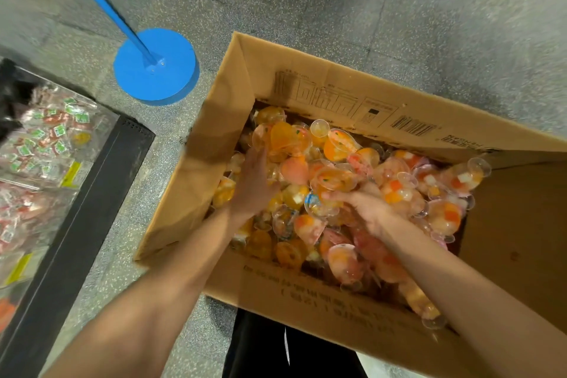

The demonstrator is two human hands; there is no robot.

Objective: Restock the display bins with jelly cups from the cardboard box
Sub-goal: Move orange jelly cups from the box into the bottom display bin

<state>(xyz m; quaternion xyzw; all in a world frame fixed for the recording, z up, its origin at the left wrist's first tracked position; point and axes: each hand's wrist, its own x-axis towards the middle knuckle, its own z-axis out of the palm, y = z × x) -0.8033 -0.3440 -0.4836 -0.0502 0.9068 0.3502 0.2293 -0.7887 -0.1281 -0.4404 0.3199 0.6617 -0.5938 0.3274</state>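
Setting: a retail shop floor. Indicators: a clear-walled, black-framed display bin (92,169) at left holds small wrapped sweets with yellow price labels on its front; a large open brown cardboard box (245,95) of bulk orange and pink jelly cups (337,181) stands on speckled grey terrazzo floor (399,9); a blue round-based stand (156,67) is nearby.

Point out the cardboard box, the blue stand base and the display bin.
cardboard box (322,83), head view, inner face of the far flap.
blue stand base (165,70), head view, top of the round disc.
display bin (101,169), head view, its black frame edge.
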